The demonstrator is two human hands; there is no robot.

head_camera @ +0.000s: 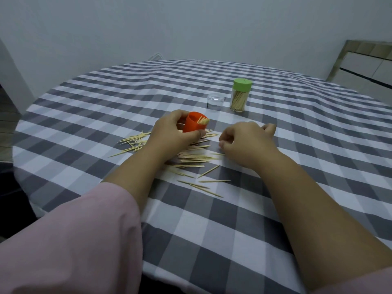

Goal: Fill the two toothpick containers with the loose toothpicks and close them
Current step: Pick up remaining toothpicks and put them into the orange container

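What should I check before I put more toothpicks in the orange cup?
1. Orange cup held firmly: ok, the left hand grips it.
2. Cup mouth open, with room: ok, only a few toothpicks stick out of it.
3. Right hand has toothpicks ready: cannot tell, its fingers are curled near the pile and hide what they pinch.
4. Loose toothpicks within reach: ok, they lie scattered between the hands.
5. Green-lid jar finished: ok, it stands full and closed.
6. A lid for the orange cup nearby: cannot tell, only a small clear piece stands beside the jar.
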